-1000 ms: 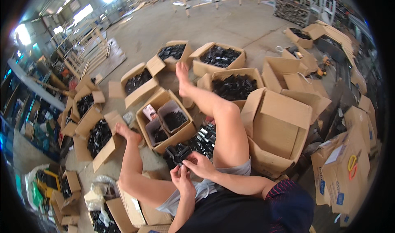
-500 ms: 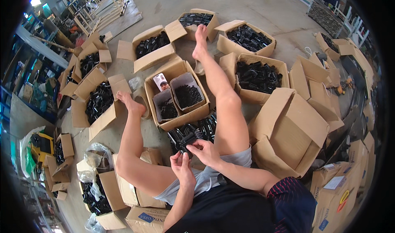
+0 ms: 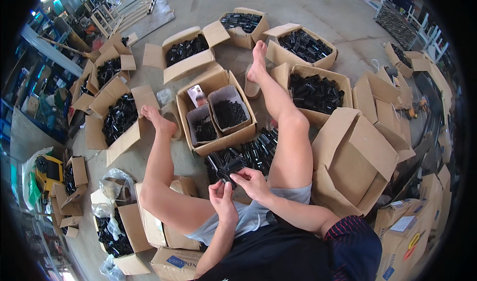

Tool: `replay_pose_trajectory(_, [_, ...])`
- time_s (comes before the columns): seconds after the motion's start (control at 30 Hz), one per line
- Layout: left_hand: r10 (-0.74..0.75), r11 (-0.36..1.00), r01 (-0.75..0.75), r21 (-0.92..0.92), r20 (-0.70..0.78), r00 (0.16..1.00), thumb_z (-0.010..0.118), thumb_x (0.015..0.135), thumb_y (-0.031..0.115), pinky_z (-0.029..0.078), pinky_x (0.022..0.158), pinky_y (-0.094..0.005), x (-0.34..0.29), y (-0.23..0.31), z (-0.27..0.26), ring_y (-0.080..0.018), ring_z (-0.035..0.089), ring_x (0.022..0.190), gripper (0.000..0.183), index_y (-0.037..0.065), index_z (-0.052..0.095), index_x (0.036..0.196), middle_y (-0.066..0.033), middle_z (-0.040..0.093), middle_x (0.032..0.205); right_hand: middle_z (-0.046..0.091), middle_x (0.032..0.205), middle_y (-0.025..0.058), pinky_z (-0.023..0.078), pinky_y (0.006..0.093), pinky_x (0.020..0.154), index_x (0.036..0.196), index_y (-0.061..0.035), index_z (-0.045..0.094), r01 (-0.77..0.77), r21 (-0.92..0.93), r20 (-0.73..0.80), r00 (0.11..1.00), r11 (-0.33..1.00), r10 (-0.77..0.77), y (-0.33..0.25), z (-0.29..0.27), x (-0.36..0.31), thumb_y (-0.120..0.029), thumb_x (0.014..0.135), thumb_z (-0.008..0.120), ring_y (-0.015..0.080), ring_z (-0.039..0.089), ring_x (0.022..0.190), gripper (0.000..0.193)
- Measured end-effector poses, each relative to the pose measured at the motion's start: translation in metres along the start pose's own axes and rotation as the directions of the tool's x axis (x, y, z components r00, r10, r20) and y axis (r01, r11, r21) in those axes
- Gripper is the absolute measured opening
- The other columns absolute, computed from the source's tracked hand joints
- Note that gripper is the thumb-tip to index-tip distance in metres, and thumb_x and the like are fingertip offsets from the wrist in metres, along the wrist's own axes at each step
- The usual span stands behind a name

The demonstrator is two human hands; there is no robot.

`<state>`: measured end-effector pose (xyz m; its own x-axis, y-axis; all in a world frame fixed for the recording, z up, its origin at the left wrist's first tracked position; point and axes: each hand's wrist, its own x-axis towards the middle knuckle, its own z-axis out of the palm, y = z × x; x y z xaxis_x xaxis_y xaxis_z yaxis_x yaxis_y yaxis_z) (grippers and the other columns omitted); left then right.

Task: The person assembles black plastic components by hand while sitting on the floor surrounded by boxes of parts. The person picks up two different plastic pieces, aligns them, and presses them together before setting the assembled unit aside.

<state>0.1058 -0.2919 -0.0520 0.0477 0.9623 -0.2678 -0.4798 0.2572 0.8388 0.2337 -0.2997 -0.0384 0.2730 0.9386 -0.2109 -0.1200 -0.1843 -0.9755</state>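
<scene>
Over my lap, both hands pinch a black plastic piece [image 3: 226,172] with tube-like ends; its exact kind is unclear. My left hand [image 3: 223,202] grips its near end between thumb and fingers. My right hand [image 3: 252,183] is closed on its right side, close to the left fingertips. Just beyond lies a pile of similar black parts [image 3: 259,149] between my legs. Past that pile stands an open cardboard box [image 3: 218,145] with two smaller bins, a grey-walled left bin [image 3: 191,118] and a right bin [image 3: 212,98], both holding small black pieces.
Open cartons of black parts surround me, including one at the right [image 3: 318,113] and one at the left [image 3: 130,141]. An open carton [image 3: 348,174] sits beside my right thigh. Scissors [image 3: 411,246] lie on a carton at lower right. Sandals [image 3: 252,88] are near my feet.
My right foot has drawn back toward me and my right knee has shifted right, uncovering more of the sandal and the parts pile. Both hands keep hold of the black piece.
</scene>
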Motion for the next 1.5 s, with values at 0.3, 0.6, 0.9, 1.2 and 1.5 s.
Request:
replay_pose_trajectory(0.3, [0.002,1.000,-0.002,0.002,0.013,1.000,0.066,0.095,0.000,0.052,0.083,-0.0260,-0.006,0.005,0.005,-0.0113,0.063,0.099,0.022,0.009,0.051,0.108,-0.0058,0.066,0.109,0.073,0.085,0.0071,0.055,0.0275,0.069,0.099,0.0006,0.070,0.131,0.094,-0.110,0.987,0.987,-0.120,-0.004,0.008,-0.011,-0.025,0.092,0.075,0.0117,0.068,0.076,0.027])
replay_pose_trajectory(0.6, [0.038,0.997,-0.039,0.060,0.022,0.999,0.064,0.096,0.001,0.051,0.084,-0.0253,0.008,0.006,0.007,-0.0110,0.063,0.101,0.022,0.009,0.050,0.112,-0.0069,0.066,0.111,0.074,0.091,0.0072,0.055,0.0280,0.075,0.103,0.0006,0.068,0.030,0.115,-0.046,0.999,0.993,-0.025,0.002,0.005,0.007,-0.019,0.092,0.074,0.0119,0.069,0.082,0.023])
replay_pose_trajectory(0.9, [-0.051,0.985,0.036,0.169,0.084,0.995,0.062,0.098,0.001,0.050,0.089,-0.0279,0.048,-0.010,0.011,-0.0133,0.062,0.104,0.022,0.008,0.048,0.113,-0.0081,0.065,0.114,0.073,0.094,0.0060,0.054,0.0261,0.077,0.105,0.0003,0.070,-0.091,0.040,-0.117,0.988,0.995,0.096,0.006,-0.014,0.039,-0.020,0.091,0.076,0.0088,0.067,0.086,0.025])
replay_pose_trajectory(1.2, [-0.084,0.973,0.065,0.223,0.077,0.993,0.063,0.094,-0.008,0.049,0.091,-0.0264,0.084,0.000,0.033,-0.0111,0.060,0.100,0.025,0.006,0.049,0.109,-0.0067,0.063,0.107,0.071,0.107,0.0059,0.053,0.0260,0.087,0.112,0.0002,0.069,-0.288,0.419,0.063,0.955,0.861,0.289,0.017,-0.022,0.080,-0.007,0.095,0.069,0.0098,0.065,0.097,0.018])
replay_pose_trajectory(1.5, [-0.123,0.954,0.097,0.282,0.076,0.989,0.062,0.094,-0.008,0.049,0.091,-0.0264,0.100,0.001,0.029,-0.0116,0.061,0.102,0.025,0.007,0.047,0.107,-0.0068,0.063,0.108,0.065,0.105,0.0030,0.052,0.0254,0.078,0.137,-0.0038,0.046,-0.175,0.481,0.013,0.981,0.859,0.192,0.022,-0.012,0.094,-0.017,0.097,0.070,0.0087,0.063,0.089,0.049])
